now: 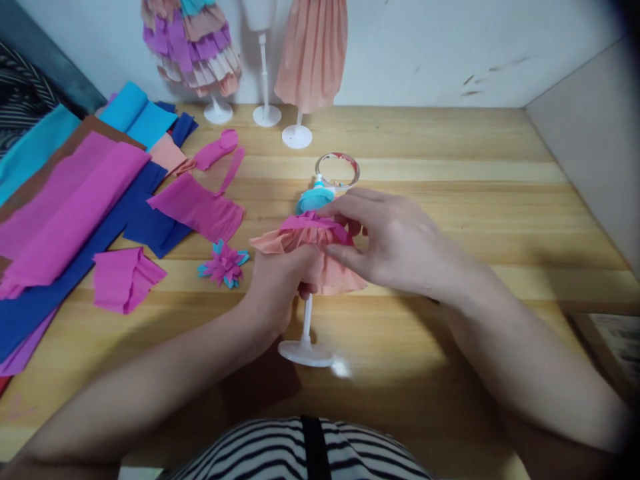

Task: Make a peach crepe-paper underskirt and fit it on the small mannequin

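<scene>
A small dress-form [307, 320] on a white stand lies tilted back on the table, its round base [305, 353] toward me. It wears a turquoise top [314, 200], a magenta band [320, 221] at the waist and a peach gathered paper skirt [345, 277]. My left hand [277, 283] is closed around the skirt from the left, thumb on top. From the right, my right hand [395, 237] has its fingertips at the magenta band, thumb and fingers bent toward each other; the inner fingertips are partly hidden.
Folded crepe paper in magenta [75, 213], blue [145, 193] and turquoise [135, 113] is piled at left. A paper flower [225, 263] and magenta scraps [200, 207] lie nearby. Behind the dress-form is a wire ring [337, 170]. Dressed stands [315, 60] line the wall.
</scene>
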`<state>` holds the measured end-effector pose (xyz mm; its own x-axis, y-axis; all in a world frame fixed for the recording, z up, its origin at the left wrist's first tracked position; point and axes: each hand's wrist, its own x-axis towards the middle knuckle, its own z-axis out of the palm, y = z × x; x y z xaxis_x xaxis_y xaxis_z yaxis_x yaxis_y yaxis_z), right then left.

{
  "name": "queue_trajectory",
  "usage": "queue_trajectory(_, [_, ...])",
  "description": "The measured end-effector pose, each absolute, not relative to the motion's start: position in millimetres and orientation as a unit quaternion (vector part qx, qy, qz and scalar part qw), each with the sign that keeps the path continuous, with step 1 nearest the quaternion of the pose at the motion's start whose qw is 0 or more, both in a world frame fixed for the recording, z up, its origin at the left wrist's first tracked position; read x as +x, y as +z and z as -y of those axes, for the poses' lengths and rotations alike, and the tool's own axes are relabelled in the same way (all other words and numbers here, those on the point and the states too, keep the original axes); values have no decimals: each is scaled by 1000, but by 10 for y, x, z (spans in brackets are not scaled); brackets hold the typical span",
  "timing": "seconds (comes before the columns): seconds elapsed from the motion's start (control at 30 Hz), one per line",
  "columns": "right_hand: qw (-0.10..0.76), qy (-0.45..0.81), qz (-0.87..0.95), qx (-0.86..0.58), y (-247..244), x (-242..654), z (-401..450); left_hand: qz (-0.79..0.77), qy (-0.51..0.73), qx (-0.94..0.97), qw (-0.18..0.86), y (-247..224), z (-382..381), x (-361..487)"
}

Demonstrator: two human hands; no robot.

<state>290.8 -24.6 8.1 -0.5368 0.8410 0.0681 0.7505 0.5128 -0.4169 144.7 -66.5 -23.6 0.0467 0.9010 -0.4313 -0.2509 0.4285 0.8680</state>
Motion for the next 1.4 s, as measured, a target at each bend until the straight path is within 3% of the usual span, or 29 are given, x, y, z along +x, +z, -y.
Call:
queue_trajectory(0.2, [121, 124, 854, -490, 58, 2895, 207, -573, 448, 283, 625, -257, 661, 1466])
queue_trajectory(0.97, [127, 171, 859, -465, -18, 2915, 128, -546, 471, 289, 629, -350, 612, 1542])
queue_trajectory(1.4, [115, 135, 861, -478, -36, 2903, 121, -566, 454, 275, 630, -363, 600, 1543])
